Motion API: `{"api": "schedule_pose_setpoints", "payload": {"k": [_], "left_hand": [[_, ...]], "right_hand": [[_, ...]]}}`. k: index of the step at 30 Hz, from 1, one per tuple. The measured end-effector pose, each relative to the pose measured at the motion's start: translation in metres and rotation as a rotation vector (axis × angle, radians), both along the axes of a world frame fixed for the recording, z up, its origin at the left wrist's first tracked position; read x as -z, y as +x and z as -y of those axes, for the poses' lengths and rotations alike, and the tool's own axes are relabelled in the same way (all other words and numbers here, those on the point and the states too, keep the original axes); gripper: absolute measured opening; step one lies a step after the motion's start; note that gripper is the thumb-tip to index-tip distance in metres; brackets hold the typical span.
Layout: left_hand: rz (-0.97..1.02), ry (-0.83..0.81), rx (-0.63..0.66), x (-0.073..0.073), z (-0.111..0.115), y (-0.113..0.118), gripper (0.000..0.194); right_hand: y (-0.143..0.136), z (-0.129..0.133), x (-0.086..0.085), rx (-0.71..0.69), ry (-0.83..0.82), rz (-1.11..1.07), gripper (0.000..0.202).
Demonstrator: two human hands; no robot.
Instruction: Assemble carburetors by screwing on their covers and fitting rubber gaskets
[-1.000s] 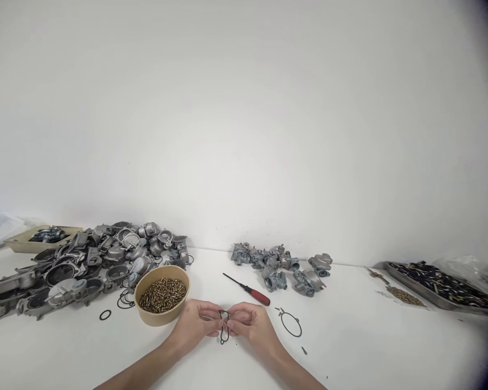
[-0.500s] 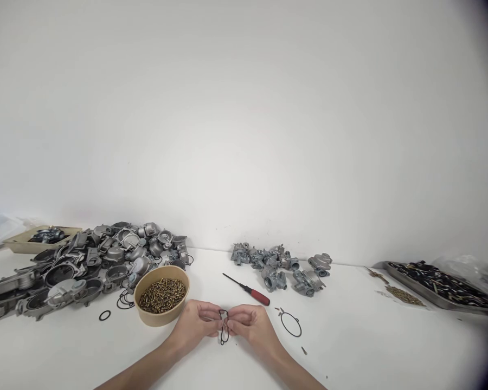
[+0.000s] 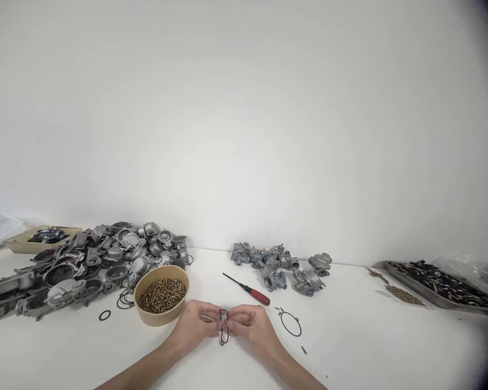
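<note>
Skinny black ring [image 3: 228,334] got pinched just right of the screw tub [image 3: 160,319]

Castings [image 3: 116,253] were heaped left of the tub. Right of it came the left hand [image 3: 196,325], then the ring, long axis running front to back, then the right hand [image 3: 250,324]; neither was really nearer. Both hands had thumb and fingers closed on it. Well right of the tub, a loose ring [image 3: 296,336] lay on the white tabletop [image 3: 350,346], plain wall [image 3: 244,119] behind.
</note>
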State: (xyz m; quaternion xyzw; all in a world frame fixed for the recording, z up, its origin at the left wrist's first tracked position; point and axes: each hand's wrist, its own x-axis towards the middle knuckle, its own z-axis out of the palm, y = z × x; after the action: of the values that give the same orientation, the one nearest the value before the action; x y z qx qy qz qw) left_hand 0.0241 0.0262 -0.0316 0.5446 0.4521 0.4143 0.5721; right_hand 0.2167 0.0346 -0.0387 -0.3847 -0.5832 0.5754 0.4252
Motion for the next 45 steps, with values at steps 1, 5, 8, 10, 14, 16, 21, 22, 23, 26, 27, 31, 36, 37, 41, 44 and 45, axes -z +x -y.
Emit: {"api": "schedule_pose_setpoints", "payload": {"k": [1, 5, 8, 10, 14, 16, 21, 22, 23, 26, 27, 31, 36, 37, 41, 44, 45], "left_hand": [[0.0, 0.003, 0.008, -0.0003, 0.0002, 0.0002, 0.05], [-0.008, 0.001, 0.002, -0.003, 0.0009, 0.0012, 0.052], [-0.008, -0.001, 0.009, -0.0052, 0.0014, 0.0014, 0.051], [-0.014, -0.003, 0.007, -0.006, 0.0018, 0.0014, 0.051], [-0.015, -0.005, 0.007, -0.0045, 0.0022, 0.0011, 0.052], [-0.011, -0.009, 0.009, -0.0029, 0.002, 0.001, 0.052], [-0.011, -0.009, 0.006, -0.002, 0.0014, 0.0008, 0.053], [-0.011, -0.008, 0.008, -0.0023, 0.0014, 0.0008, 0.053], [-0.012, -0.007, 0.008, -0.0027, 0.0013, 0.0008, 0.053], [-0.015, -0.003, 0.009, -0.0029, 0.0009, 0.0006, 0.053], [-0.016, -0.002, 0.009, -0.0026, 0.0008, 0.0006, 0.053], [-0.019, 0.001, 0.005, -0.0009, 0.0004, 0.0006, 0.052], [-0.008, -0.008, 0.008, -0.0012, 0.0004, 0.0003, 0.051], [-0.006, -0.008, 0.011, -0.0016, 0.0005, 0.0002, 0.052], [-0.008, -0.013, 0.017, -0.0035, 0.001, 0.0001, 0.052], [-0.011, -0.017, 0.014, -0.0049, 0.0019, 0.0007, 0.052], [-0.016, -0.018, 0.011, -0.0054, 0.0023, 0.001, 0.053]], "right_hand": [[0.0002, -0.0004, 0.0005, -0.006, 0.001, -0.001, 0.035], [0.001, -0.0013, 0.0022, -0.013, 0.005, 0.012, 0.036], [0.0011, -0.0006, 0.0021, -0.01, 0.003, 0.021, 0.036], [0.001, 0.0001, 0.0018, -0.007, 0.002, 0.023, 0.036], [0.0011, 0.0001, 0.0022, -0.017, 0.014, 0.03, 0.035], [0.0013, -0.0005, 0.003, -0.019, 0.022, 0.033, 0.034], [0.0017, -0.0015, 0.0044, -0.007, 0.024, 0.04, 0.033], [0.0017, -0.0016, 0.0044, -0.008, 0.025, 0.04, 0.034], [0.0017, -0.0017, 0.0044, -0.009, 0.027, 0.04, 0.034], [0.0013, -0.0018, 0.0039, -0.006, 0.025, 0.04, 0.034], [0.0011, -0.0018, 0.0036, -0.004, 0.024, 0.041, 0.035], [0.0003, -0.0006, 0.0012, 0.002, 0.023, 0.047, 0.037], [-0.0001, 0.0014, -0.0015, 0.001, 0.019, 0.05, 0.037], [0.0001, 0.0014, -0.0014, -0.002, 0.014, 0.048, 0.037], [0.0009, 0.0002, 0.0009, -0.004, 0.001, 0.033, 0.037], [0.0007, -0.0004, 0.0011, -0.008, 0.009, 0.028, 0.037], [0.0004, -0.0004, 0.0007, -0.008, 0.01, 0.028, 0.037]]}}
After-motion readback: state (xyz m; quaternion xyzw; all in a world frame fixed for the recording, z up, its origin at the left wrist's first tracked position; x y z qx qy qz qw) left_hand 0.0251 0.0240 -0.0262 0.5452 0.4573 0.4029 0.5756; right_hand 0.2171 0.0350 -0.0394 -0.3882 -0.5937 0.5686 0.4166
